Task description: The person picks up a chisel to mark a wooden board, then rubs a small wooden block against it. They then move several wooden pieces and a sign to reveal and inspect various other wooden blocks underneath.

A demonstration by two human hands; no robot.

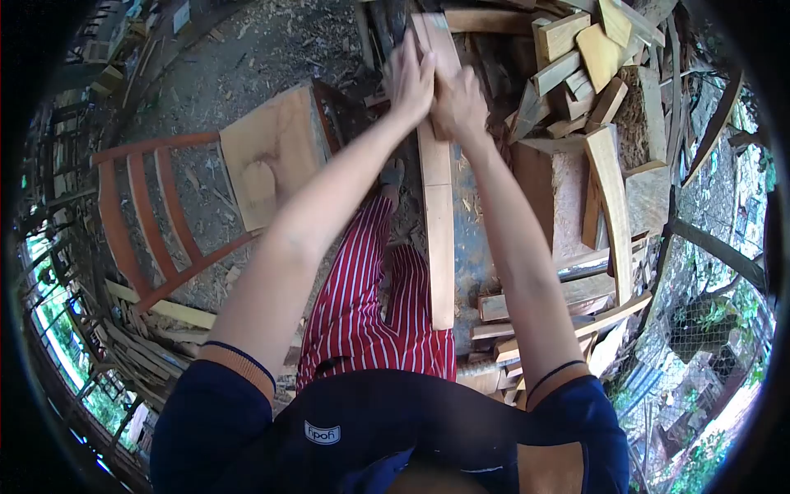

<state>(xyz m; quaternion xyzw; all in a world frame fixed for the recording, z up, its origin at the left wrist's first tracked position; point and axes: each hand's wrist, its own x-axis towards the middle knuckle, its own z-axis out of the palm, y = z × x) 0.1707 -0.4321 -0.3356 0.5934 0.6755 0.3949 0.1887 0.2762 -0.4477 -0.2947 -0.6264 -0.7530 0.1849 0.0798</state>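
Observation:
Both my arms reach forward to a long, narrow wooden board, which runs from near my lap to the far end of the bench. Over its far part lies a shorter, wider wooden piece, slightly angled; its exact kind is hard to make out. My right hand is closed round this piece at its near end. Beside it, at the piece's left edge, my left hand is smeared by motion, and its grip does not show clearly. A dark line crosses the board near its middle.
A wooden chair with a slatted back lies on the left, on ground strewn with shavings. Stacked offcuts and a large wooden block stand on the right. A curved wooden piece leans there, above more boards.

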